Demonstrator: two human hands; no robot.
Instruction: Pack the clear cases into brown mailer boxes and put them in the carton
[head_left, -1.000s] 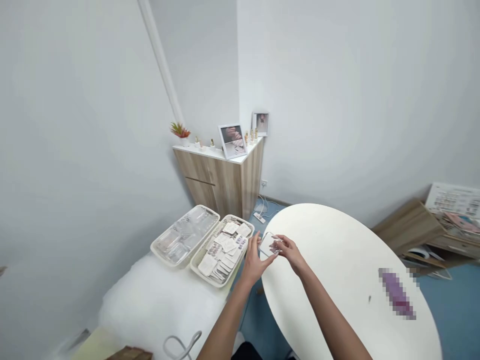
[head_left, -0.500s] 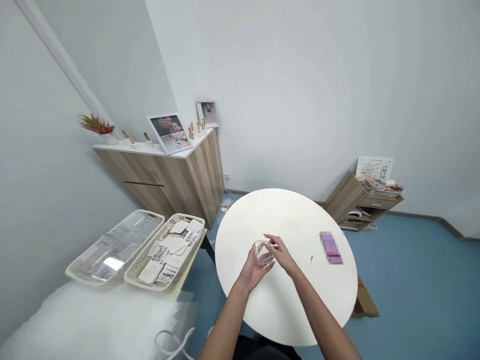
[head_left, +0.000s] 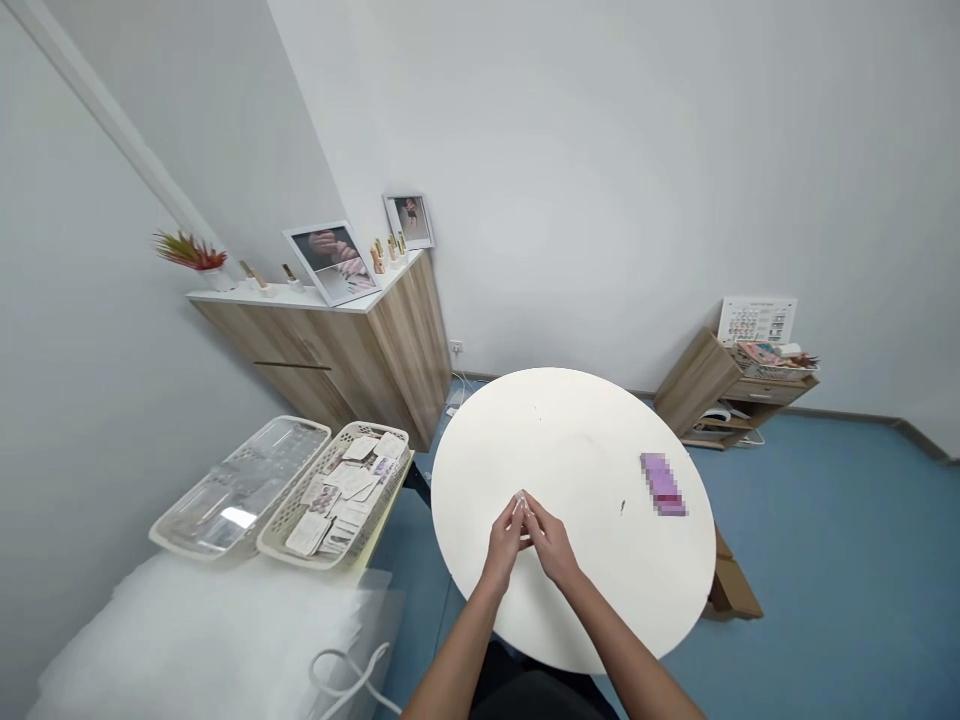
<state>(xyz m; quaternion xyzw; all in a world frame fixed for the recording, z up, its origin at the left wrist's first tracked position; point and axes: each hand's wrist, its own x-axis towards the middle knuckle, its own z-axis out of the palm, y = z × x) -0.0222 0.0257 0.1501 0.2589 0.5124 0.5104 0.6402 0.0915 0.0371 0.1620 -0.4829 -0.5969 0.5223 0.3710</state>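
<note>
My left hand [head_left: 504, 545] and my right hand [head_left: 550, 542] meet over the near part of the round white table [head_left: 480, 430], fingertips almost touching. Between the fingertips a small clear plastic box [head_left: 522, 502] shows at its top end. Both hands are closed around it, and most of the box is hidden by the fingers. To the right on the tabletop lies a purple item [head_left: 663, 484], pixelated. Nearer the hands is a tiny dark speck [head_left: 622, 507].
At left, one white basket [head_left: 169, 530] holds clear plastic boxes, and another basket [head_left: 270, 548] holds printed cards. White wrapping material [head_left: 187, 640] and a white cord [head_left: 349, 685] lie in front. Behind are a wooden cabinet [head_left: 405, 350] and a low shelf [head_left: 697, 380]; a cardboard box [head_left: 735, 590] stands right of the table.
The right hand has come down from the box's upper side to its right side. The box has turned, and both hands now nearly enclose it. The view has shifted slightly.
</note>
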